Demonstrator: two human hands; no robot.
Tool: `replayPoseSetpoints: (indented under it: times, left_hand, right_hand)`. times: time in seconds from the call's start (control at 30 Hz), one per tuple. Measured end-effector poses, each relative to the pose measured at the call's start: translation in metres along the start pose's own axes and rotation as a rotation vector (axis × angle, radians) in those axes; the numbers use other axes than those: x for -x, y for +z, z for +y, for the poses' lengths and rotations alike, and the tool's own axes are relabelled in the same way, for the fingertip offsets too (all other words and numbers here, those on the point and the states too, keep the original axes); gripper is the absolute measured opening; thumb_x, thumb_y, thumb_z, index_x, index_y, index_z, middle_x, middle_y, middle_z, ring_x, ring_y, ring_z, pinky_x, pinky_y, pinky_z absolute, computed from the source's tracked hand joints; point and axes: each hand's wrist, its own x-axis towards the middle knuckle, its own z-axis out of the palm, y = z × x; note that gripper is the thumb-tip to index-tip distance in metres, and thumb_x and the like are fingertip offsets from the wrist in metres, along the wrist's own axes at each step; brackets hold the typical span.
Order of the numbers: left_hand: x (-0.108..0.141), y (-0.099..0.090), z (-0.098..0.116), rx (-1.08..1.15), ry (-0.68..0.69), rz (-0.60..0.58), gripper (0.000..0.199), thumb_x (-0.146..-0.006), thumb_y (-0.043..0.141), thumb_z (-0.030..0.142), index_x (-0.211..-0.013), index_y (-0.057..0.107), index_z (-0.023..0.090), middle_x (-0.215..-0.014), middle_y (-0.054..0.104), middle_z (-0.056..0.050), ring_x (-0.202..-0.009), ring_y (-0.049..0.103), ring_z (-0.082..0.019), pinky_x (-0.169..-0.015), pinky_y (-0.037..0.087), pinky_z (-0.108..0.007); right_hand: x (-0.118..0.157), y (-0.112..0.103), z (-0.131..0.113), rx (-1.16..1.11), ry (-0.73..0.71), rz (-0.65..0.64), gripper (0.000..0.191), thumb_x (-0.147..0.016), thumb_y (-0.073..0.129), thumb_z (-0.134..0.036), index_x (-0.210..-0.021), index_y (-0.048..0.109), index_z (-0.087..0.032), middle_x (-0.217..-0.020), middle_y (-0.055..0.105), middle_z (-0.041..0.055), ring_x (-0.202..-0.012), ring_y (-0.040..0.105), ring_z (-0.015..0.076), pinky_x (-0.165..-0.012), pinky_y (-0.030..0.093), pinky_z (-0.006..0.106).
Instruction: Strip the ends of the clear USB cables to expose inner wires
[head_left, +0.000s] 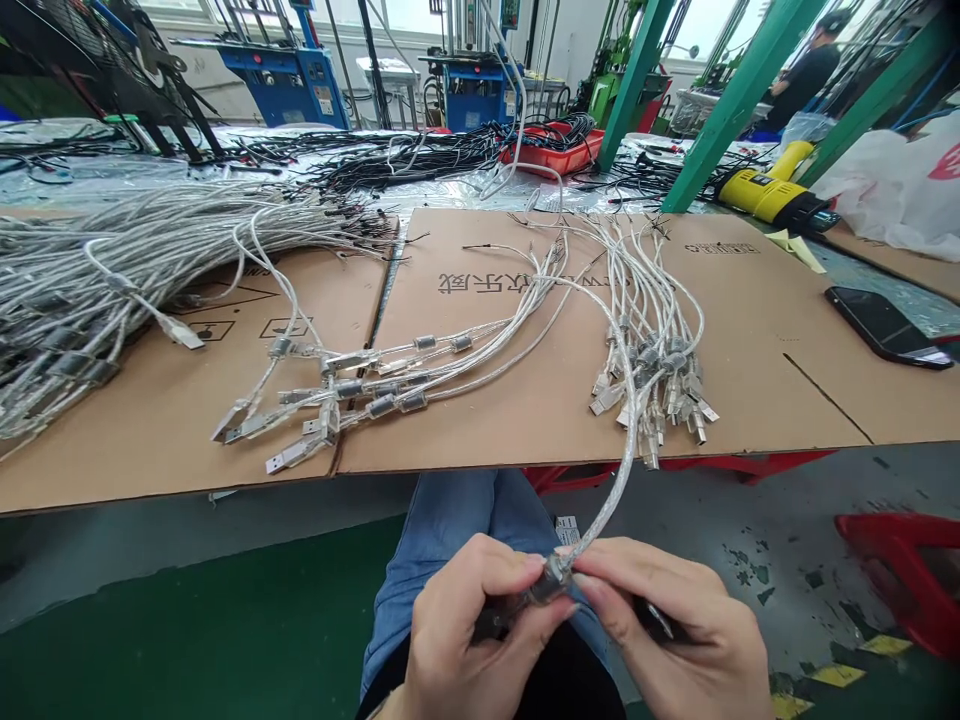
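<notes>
Above my lap I hold a clear-jacketed silvery cable (621, 470) with a dark cylindrical bead (551, 580) on it. My left hand (480, 620) pinches the bead between thumb and fingers. Right beside it, the thumb and fingertips of my right hand (667, 620) are closed on the cable where it enters the bead. A dark object with a shiny metal part (656, 620) rests in my right palm; its kind is hidden. From the bead the cable arches up over the cardboard. The held cable's near end is hidden by my left fingers.
Cardboard (480, 430) covers the bench edge. On it lie a big cable heap (150, 260), a spread of USB cables (450, 370), a bundle (652, 350) and a phone (889, 325). Behind are a yellow heat gun (765, 195), red tray (559, 155) and green posts (739, 100).
</notes>
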Motion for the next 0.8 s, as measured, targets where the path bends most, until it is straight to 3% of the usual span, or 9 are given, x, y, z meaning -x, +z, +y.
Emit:
replayPoseSetpoints:
  times: [0.2,0.3,0.43,0.63,0.8]
  left_hand:
    - [-0.001,-0.001,-0.002,-0.143,0.202,-0.030,0.032,-0.063,0.071,-0.004,-0.089,0.057,0.009,-0.069,0.067,-0.006,-0.063,0.063,-0.012,-0.055,0.056,-0.020]
    - [-0.001,0.001,-0.003,-0.177,0.207,-0.033,0.032,-0.063,0.071,-0.004,-0.088,0.057,0.010,-0.068,0.066,-0.006,-0.061,0.062,-0.011,-0.054,0.055,-0.020]
    - [0.000,0.003,-0.002,-0.076,-0.021,-0.019,0.023,-0.069,0.070,0.008,-0.085,0.056,0.016,-0.062,0.059,0.002,-0.050,0.054,-0.007,-0.043,0.048,-0.016]
    - [-0.001,0.004,0.002,0.143,-0.300,0.036,0.023,-0.063,0.076,0.014,-0.080,0.063,0.022,-0.058,0.056,0.006,-0.049,0.052,-0.005,-0.045,0.046,-0.013]
    - [-0.002,0.004,0.006,0.327,-0.480,0.073,0.024,-0.055,0.080,0.012,-0.074,0.068,0.022,-0.055,0.056,0.006,-0.044,0.050,-0.003,-0.043,0.044,-0.010]
  right_hand:
    - [-0.004,-0.002,-0.004,0.095,-0.067,-0.019,0.022,-0.073,0.059,0.003,-0.080,0.068,-0.016,-0.069,0.071,0.0038,-0.059,0.066,0.0114,-0.056,0.053,0.015]
    - [-0.003,0.002,0.001,0.141,-0.082,0.004,0.020,-0.073,0.058,0.004,-0.079,0.065,-0.014,-0.065,0.068,0.0041,-0.054,0.062,0.0104,-0.052,0.051,0.016]
    - [-0.001,0.004,0.004,0.152,-0.091,0.038,0.021,-0.072,0.058,0.003,-0.079,0.063,-0.016,-0.065,0.066,0.0033,-0.054,0.060,0.0110,-0.049,0.049,0.018]
    - [0.001,0.001,0.004,0.095,-0.017,0.044,0.020,-0.073,0.064,-0.002,-0.084,0.067,-0.019,-0.076,0.070,0.0032,-0.049,0.061,0.0106,-0.042,0.046,0.018]
    - [0.010,0.004,0.009,0.005,-0.032,0.084,0.033,-0.071,0.064,0.003,-0.091,0.068,-0.022,-0.081,0.073,0.0010,-0.070,0.069,0.0152,-0.064,0.055,0.020]
